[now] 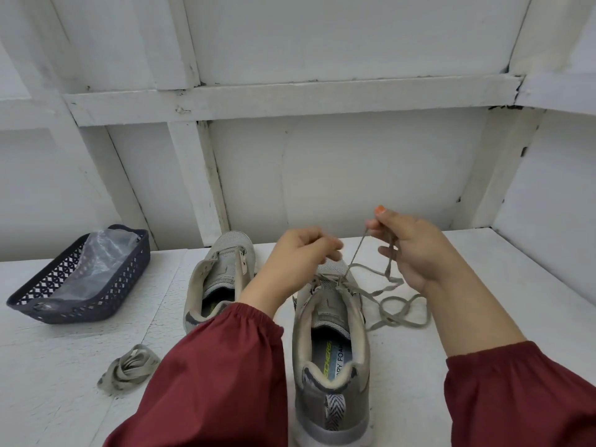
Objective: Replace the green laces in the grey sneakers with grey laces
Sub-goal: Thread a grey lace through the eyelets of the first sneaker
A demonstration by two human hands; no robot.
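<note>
Two grey sneakers stand side by side on the white table, toes away from me. The right sneaker (332,346) has a grey lace (392,304) threaded through its lower eyelets, with loose loops trailing on the table to its right. My left hand (300,253) hovers over this sneaker's toe end and pinches one strand of the lace. My right hand (409,250) is raised to the right and pinches the other strand, pulled taut up from the eyelets. The left sneaker (219,279) has no lace. A bundled grey lace (129,369) lies at the front left.
A dark perforated plastic basket (38,304) with a clear plastic bag (96,259) inside sits at the left of the table. A white panelled wall rises right behind the sneakers. My dark red sleeves cover both forearms.
</note>
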